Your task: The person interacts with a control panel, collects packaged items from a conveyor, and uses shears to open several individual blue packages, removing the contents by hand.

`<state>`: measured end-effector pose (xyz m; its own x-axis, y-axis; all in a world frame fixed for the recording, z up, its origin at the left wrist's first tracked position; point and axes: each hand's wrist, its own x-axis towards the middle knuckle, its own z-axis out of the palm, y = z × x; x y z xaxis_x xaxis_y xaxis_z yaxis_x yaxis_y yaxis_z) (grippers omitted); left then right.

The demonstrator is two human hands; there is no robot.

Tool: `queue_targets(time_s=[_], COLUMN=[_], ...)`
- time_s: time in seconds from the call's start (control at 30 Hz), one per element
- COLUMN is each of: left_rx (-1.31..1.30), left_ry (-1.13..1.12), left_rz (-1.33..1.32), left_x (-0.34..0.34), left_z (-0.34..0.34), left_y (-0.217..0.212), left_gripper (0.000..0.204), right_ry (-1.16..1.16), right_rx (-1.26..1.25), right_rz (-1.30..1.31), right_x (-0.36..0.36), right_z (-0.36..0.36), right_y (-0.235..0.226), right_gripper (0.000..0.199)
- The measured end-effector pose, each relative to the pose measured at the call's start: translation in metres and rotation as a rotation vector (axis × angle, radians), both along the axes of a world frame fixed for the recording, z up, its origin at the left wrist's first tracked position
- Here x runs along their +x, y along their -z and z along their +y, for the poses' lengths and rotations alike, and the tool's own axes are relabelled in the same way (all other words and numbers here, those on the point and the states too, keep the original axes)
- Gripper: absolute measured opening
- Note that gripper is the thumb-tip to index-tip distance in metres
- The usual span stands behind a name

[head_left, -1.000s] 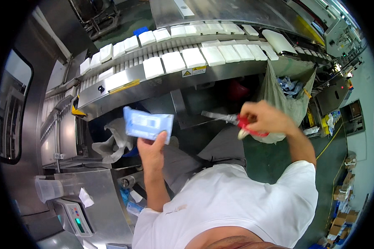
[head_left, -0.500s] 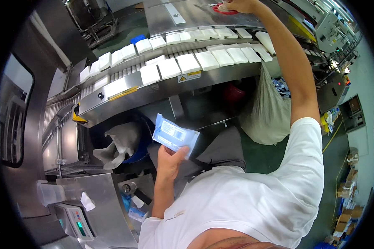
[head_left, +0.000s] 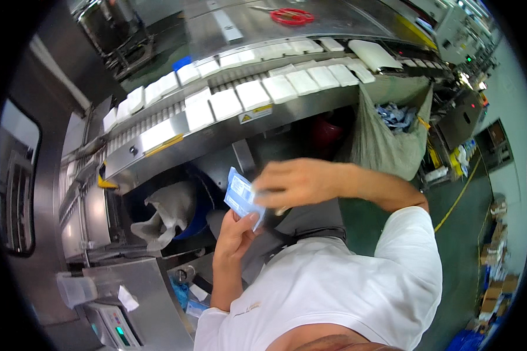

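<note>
My left hand (head_left: 234, 234) is closed on the lower end of a light blue, flat packet (head_left: 239, 192) with a white printed label, held tilted above my lap. Over the packet's right side comes my right hand (head_left: 298, 182), smeared by motion. Its fingers overlap the packet's edge, and whether they grip it I cannot tell. Red-handled scissors (head_left: 291, 17) lie on the steel table (head_left: 345, 23) beyond the conveyor, out of either hand.
Folded white wipe stacks (head_left: 253, 95) line the roller conveyor (head_left: 175, 132) in two rows. A cloth sack (head_left: 386, 143) with blue scraps hangs at its right. Below stands a blue bin (head_left: 202, 219) with a pale bag. A scale (head_left: 114, 327) sits lower left.
My right hand has left the scissors on the table and come down to the packet. The packet has shifted slightly right and down in my left hand.
</note>
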<state>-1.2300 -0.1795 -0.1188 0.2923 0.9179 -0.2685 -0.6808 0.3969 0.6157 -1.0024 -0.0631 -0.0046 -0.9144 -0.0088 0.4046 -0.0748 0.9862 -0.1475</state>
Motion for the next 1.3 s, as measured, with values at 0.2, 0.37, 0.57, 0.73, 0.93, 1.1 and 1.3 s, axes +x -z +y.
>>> queue_targets(time_s=[0.2, 0.37, 0.57, 0.73, 0.93, 1.1, 1.3], left_rx=[-0.015, 0.401, 0.564, 0.428, 0.368, 0.316, 0.611], left_ry=[0.192, -0.446, -0.361, -0.444, -0.509, -0.723, -0.477], left_rz=[0.019, 0.904, 0.886, 0.873, 0.537, 0.53, 0.775], left_x=[-0.003, -0.005, 0.018, 0.009, 0.018, 0.0, 0.04], left_z=[-0.006, -0.003, -0.003, -0.002, 0.032, 0.079, 0.082], left_y=[0.012, 0.015, -0.027, -0.015, -0.012, -0.021, -0.044], left_gripper=[0.057, 0.092, 0.015, 0.015, 0.019, 0.016, 0.015], right_ry=[0.102, 0.338, 0.412, 0.448, 0.42, 0.498, 0.714], right_rx=[-0.106, -0.482, -0.71, -0.474, -0.107, -0.288, -0.481], right_rz=[0.134, 0.116, 0.11, 0.28, 0.489, 0.446, 0.356], right_x=[0.015, 0.017, -0.009, -0.029, -0.025, 0.004, 0.05], right_z=[-0.019, -0.031, -0.044, -0.062, -0.072, -0.091, -0.063], right_y=[0.028, 0.039, 0.049, 0.055, 0.047, 0.074, 0.063], right_gripper=[0.019, 0.014, 0.013, 0.013, 0.027, 0.023, 0.037])
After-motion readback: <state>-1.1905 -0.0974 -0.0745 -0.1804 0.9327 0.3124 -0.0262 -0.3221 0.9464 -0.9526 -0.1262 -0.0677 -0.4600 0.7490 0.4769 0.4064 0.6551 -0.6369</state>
